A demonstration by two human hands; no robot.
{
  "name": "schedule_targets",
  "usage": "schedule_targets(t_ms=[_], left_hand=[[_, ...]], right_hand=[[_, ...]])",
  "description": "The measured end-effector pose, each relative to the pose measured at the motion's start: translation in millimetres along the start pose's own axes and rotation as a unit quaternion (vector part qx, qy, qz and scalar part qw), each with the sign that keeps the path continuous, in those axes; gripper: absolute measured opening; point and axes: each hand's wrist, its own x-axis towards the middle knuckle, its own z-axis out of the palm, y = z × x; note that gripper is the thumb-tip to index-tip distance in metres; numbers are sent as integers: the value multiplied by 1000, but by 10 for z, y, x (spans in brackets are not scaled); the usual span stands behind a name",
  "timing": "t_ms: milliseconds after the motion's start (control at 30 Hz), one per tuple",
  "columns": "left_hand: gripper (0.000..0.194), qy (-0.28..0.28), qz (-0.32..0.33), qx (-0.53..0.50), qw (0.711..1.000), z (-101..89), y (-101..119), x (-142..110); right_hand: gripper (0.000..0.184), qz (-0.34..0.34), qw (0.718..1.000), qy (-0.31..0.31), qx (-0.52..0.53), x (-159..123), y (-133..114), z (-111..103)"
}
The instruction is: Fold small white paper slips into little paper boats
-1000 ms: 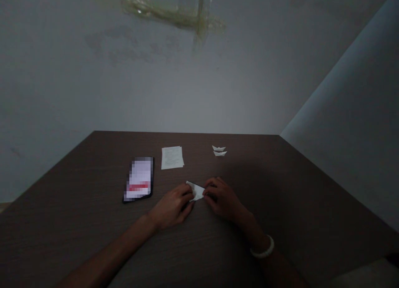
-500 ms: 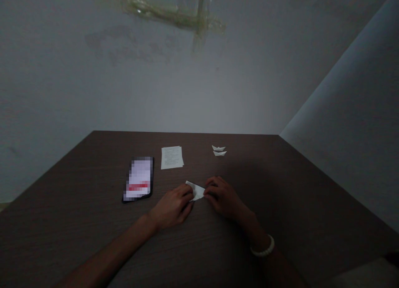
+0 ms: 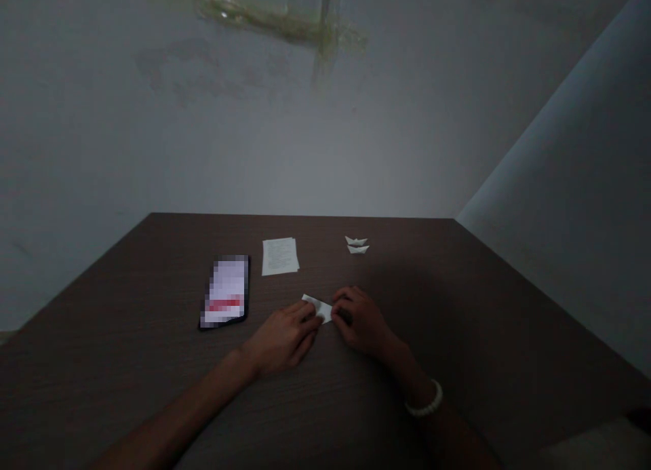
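A small folded piece of white paper point(image 3: 324, 310) lies on the dark table between my hands. My left hand point(image 3: 285, 336) presses on its left part, the fingers bent over it and the thumb at its lower edge. At the paper's right end, my right hand point(image 3: 362, 321) pinches the corner between curled fingers and thumb. The fingers cover both ends of the paper. Behind the hands stand two small folded paper boats point(image 3: 357, 245), one just in front of the other.
A stack of printed paper sheets point(image 3: 280, 256) lies beyond my left hand. Left of that hand is a phone point(image 3: 224, 292) with a blurred screen. The brown table point(image 3: 178, 239) meets a stained wall point(image 3: 305, 151) at its far edge. A white bracelet point(image 3: 426, 401) circles my right wrist.
My left thumb and fingers have slid slightly right and up along the paper, so less of it shows. My right hand has shifted a little to the left.
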Motion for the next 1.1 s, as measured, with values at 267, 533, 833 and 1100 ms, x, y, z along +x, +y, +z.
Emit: schedule_targets(t_ms=[267,533,833,1100], left_hand=[[30,-22,-3,23,1000,-23,14,-14],[29,-41,19,23,999,-54,46,12],[38,-26,30,38,998,-40,46,10],[41,-35,16,28,999,-21,34,-2]], right_hand=[[7,11,1000,14,-2,5,-9,10],[5,21,1000,15,-8,14,-14,43],[5,28,999,30,-8,10,8,72],[4,57,996,75,-1,10,50,35]])
